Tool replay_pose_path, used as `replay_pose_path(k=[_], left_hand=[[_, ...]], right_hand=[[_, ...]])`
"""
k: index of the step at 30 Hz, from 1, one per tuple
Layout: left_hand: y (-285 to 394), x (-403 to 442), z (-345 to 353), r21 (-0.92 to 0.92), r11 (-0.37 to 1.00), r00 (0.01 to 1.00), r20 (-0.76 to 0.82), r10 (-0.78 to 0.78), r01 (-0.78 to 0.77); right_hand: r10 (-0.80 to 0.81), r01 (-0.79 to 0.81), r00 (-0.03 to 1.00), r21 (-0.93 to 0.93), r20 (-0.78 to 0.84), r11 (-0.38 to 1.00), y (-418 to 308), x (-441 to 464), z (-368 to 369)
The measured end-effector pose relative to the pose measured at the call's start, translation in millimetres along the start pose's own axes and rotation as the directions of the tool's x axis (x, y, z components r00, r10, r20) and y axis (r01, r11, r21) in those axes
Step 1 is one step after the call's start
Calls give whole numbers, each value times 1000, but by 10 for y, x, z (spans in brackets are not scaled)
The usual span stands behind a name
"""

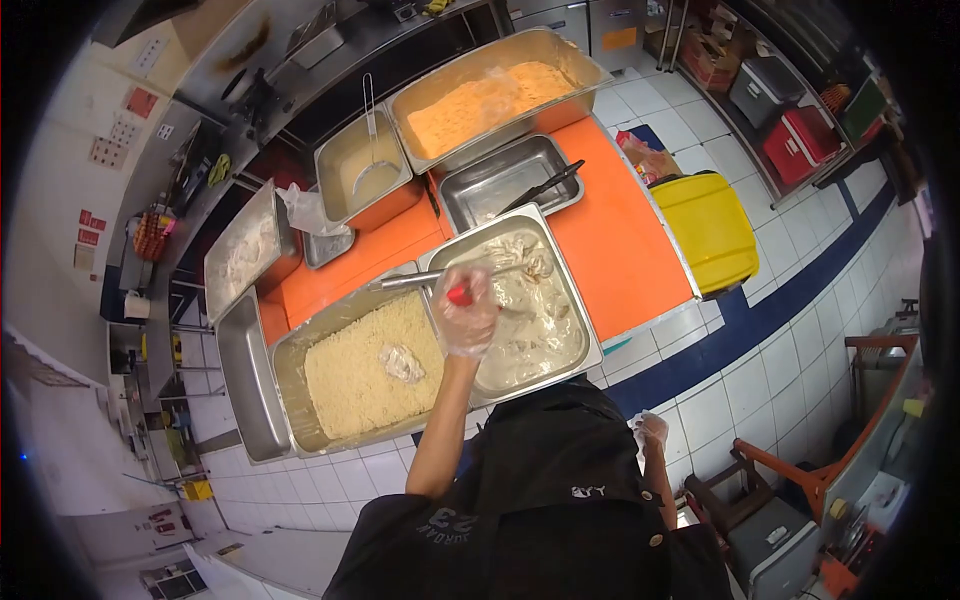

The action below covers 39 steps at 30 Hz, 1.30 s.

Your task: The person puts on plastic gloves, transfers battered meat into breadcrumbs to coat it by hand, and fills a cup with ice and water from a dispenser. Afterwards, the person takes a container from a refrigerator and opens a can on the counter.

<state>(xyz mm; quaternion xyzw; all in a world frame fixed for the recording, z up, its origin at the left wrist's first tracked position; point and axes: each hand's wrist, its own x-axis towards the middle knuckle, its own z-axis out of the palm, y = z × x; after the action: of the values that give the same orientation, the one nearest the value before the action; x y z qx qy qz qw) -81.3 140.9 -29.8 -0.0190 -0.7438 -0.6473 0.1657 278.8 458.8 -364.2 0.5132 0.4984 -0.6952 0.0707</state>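
Observation:
My left hand [468,318], in a clear plastic glove, is closed around metal tongs [408,281] with a red grip. It is above a steel pan of pale, wet batter [520,335], where battered pieces [538,260] lie near the tongs' far end. To its left, one batter-coated piece [402,364] rests on the crumbs in a steel pan of pale breading [345,375]. My right hand [650,430], also gloved, hangs beside my body away from the pans. Its fingers look curled, with nothing visible in them.
Behind are a deep pan of orange coating [490,105], a pan of liquid with a strainer [372,150], and a shallow tray [500,175] with a black-handled tool [545,187]. A floury pan [245,250] is left; a yellow-lidded bin [705,235] is right.

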Motion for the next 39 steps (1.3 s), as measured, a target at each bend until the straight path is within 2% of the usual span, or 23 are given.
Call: replay_pose_path(k=[2, 4, 6, 8, 10, 12, 13, 15, 16, 17, 19, 20, 21, 22, 23, 24, 25, 30, 31, 33, 34, 37, 39], left_hand=[[365, 128, 401, 303, 894, 937, -5, 349, -331], [138, 324, 684, 370, 870, 934, -12, 356, -327], [-29, 391, 921, 419, 845, 933, 18, 359, -333], [-87, 566, 977, 371, 926, 925, -372, 73, 76], [-318, 552, 780, 438, 899, 760, -584, 286, -2], [-32, 242, 303, 86, 996, 952, -303, 37, -12], [-211, 99, 114, 598, 742, 876, -131, 464, -303], [-349, -192, -230, 882, 171, 700, 216, 681, -439], [-252, -342, -349, 687, 616, 904, 145, 402, -385], [-130, -427, -428, 380, 915, 978, 196, 65, -137], [392, -477, -468, 305, 952, 995, 100, -9, -22], [557, -483, -477, 194, 979, 997, 36, -66, 58], [593, -494, -574, 243, 970, 998, 59, -23, 8], [623, -512, -572, 246, 969, 999, 46, -27, 14], [656, -503, -517, 217, 976, 1000, 31, -4, -2], [682, -488, -442, 185, 982, 1000, 21, 17, -21], [690, -453, -341, 202, 979, 998, 59, -26, 14], [-118, -186, 46, 502, 839, 975, 166, 145, -210], [-207, -137, 87, 621, 754, 977, 119, 178, -213], [-80, 88, 61, 420, 899, 992, 23, 124, -122], [-210, 135, -13, 417, 900, 992, 36, 120, -124], [-313, 95, -190, 331, 944, 897, -417, 150, -3], [128, -260, -367, 230, 963, 985, -57, 161, -144]], right_hand=[[-21, 16, 1000, -246, -18, 969, -279, -40, 60], [-112, 85, 993, -517, -22, 852, -449, -8, 81], [-135, 130, 989, -79, -60, 988, -406, 43, 39], [-120, 138, 988, 214, -98, 967, -419, 54, 11], [-113, 141, 988, 315, -106, 939, -318, 69, 24], [-108, 149, 987, 423, -119, 894, -159, 37, 43], [-181, 189, 981, 121, -69, 975, 21, 85, -2], [-241, 243, 968, -541, 77, 805, 627, 357, -175], [-200, 248, 966, -810, 164, 531, 815, 521, -218], [-190, 260, 964, -816, 187, 517, 697, 343, -141], [-175, 179, 984, -192, 40, 965, 345, -288, -55], [-170, 180, 983, -213, 61, 960, 348, -183, -88], [-263, 306, 949, -715, 175, 628, 433, -16, -151], [-278, 349, 906, -935, 320, 61, 533, 107, -221], [-278, 350, 905, -935, 322, 57, 522, 103, -230], [-350, 395, 913, -660, 208, 639, 526, 83, -249], [-339, 345, 938, -88, 73, 934, 537, 51, -284], [-57, 62, 998, 223, -26, 973, -195, 223, -107], [-176, 168, 984, -191, -24, 967, -287, 323, -116], [-219, 211, 975, -182, -26, 961, -549, 312, -23], [-146, 152, 988, 232, -40, 961, -659, 142, 35], [-177, 187, 977, 75, -122, 980, -739, 66, 166], [-118, 124, 988, 56, -103, 991, -758, 22, 220]])
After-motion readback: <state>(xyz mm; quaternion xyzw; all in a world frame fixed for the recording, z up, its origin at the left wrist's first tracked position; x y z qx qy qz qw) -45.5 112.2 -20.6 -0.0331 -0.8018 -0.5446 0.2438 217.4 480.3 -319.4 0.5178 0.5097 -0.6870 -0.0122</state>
